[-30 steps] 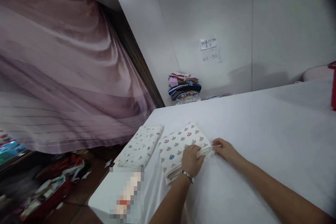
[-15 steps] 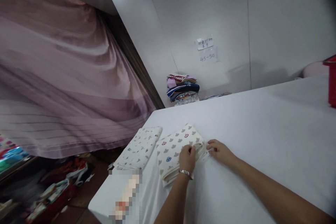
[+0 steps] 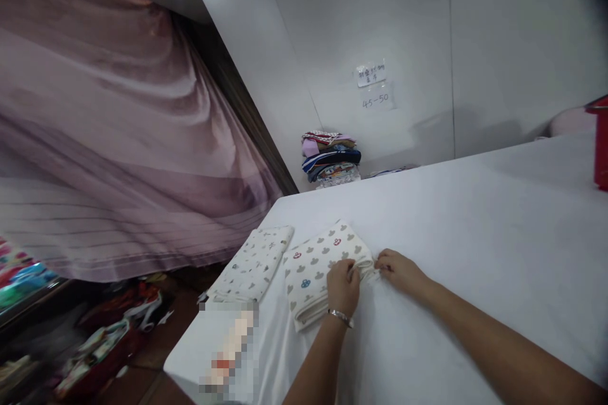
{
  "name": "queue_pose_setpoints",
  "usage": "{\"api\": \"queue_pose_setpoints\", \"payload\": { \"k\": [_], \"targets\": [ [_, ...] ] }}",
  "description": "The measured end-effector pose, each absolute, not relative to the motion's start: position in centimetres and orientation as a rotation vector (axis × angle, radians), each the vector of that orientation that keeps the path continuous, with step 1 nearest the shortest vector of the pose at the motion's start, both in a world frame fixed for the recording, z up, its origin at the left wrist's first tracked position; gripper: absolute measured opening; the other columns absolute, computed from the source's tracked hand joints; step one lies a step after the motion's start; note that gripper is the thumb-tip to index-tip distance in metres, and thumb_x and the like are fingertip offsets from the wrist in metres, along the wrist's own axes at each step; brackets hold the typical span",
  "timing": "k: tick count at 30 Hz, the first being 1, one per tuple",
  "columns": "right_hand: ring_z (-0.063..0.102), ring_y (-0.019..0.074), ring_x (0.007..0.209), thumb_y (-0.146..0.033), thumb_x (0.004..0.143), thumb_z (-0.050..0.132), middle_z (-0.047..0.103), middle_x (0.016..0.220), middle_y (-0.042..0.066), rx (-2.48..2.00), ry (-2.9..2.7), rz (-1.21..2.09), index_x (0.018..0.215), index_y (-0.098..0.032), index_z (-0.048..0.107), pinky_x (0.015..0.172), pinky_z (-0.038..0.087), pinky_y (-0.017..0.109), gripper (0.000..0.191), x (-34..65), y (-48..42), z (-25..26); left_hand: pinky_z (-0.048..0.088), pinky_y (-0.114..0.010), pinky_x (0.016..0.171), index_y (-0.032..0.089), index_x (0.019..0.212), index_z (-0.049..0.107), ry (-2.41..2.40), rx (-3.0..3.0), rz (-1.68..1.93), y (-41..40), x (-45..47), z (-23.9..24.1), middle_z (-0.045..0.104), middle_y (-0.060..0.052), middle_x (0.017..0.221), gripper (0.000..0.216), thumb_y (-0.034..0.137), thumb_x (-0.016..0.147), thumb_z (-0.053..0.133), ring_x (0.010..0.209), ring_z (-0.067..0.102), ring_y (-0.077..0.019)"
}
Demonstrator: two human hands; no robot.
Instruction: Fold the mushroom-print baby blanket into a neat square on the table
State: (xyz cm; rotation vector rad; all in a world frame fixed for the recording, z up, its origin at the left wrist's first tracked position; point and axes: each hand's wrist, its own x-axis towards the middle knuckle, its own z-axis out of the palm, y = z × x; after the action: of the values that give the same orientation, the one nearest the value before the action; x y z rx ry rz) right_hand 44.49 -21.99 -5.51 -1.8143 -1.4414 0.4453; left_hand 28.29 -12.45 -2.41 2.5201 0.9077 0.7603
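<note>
A folded white cloth (image 3: 318, 259) with grey, red and blue mushroom-like or mouse-head shapes lies on the white-covered table (image 3: 451, 234). My left hand (image 3: 342, 288), with a bracelet at its wrist, is closed on the cloth's near right edge, where the folded layers show. At the right corner of the same cloth, my right hand (image 3: 401, 271) pinches the layers between thumb and fingers. To the left lies a second folded white cloth (image 3: 254, 262) with a small scattered print, apart from both hands.
A stack of folded clothes (image 3: 332, 158) stands against the wall below paper signs (image 3: 373, 85). A red container (image 3: 601, 145) sits at the right edge. A pink curtain (image 3: 118, 126) hangs at left, above bins of cloth (image 3: 97, 354). A pixelated patch hides part of the table's left corner.
My left hand has shifted slightly right along the cloth's edge. My right hand has closed in on the corner. The cloth stays nearly in place.
</note>
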Motion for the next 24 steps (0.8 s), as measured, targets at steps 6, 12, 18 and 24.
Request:
{"api": "queue_pose_setpoints", "payload": {
  "k": [6,12,18,24],
  "targets": [
    [0.052,0.0153,0.082,-0.012,0.067,0.046,0.057,0.089,0.002,-1.748,-1.330,0.476,0.076,-0.021,0.064,0.074,0.040,0.026,0.022,44.5,-22.0,-5.6,0.037,-0.040,0.093,0.021,0.113,0.051,0.794,2.697,0.761,-13.6,27.7,-3.0,0.055,-0.007,0.115,0.046,0.021,0.068,0.061,0.109,0.048,-0.0225],
    [0.053,0.0157,0.074,-0.020,0.072,0.045,0.061,0.080,0.002,-1.708,-1.177,0.486,0.078,-0.020,0.064,0.070,0.041,0.027,0.019,44.3,-21.4,-6.0,0.041,-0.036,0.079,0.019,0.091,0.058,0.939,2.626,0.712,-12.9,28.4,-2.6,0.062,-0.004,0.090,0.015,0.025,0.077,0.053,0.088,0.055,-0.0204],
    [0.053,0.0144,0.068,-0.030,0.074,0.050,0.061,0.078,0.000,-1.627,-1.118,0.540,0.094,-0.021,0.063,0.064,0.042,0.026,0.026,43.4,-20.9,-6.1,0.041,-0.035,0.078,0.020,0.088,0.059,0.964,2.584,0.708,-12.9,28.6,-2.6,0.063,-0.003,0.087,0.014,0.025,0.077,0.054,0.086,0.055,-0.0197],
    [0.049,0.0105,0.052,-0.038,0.076,0.050,0.053,0.061,-0.004,-1.437,-0.869,0.812,0.108,-0.017,0.054,0.052,0.040,0.023,0.039,42.7,-20.9,-5.4,0.039,-0.039,0.085,0.022,0.103,0.056,0.737,2.813,0.699,-14.0,27.9,-3.1,0.060,-0.005,0.099,0.025,0.021,0.079,0.052,0.096,0.052,-0.0206]
  ]
}}
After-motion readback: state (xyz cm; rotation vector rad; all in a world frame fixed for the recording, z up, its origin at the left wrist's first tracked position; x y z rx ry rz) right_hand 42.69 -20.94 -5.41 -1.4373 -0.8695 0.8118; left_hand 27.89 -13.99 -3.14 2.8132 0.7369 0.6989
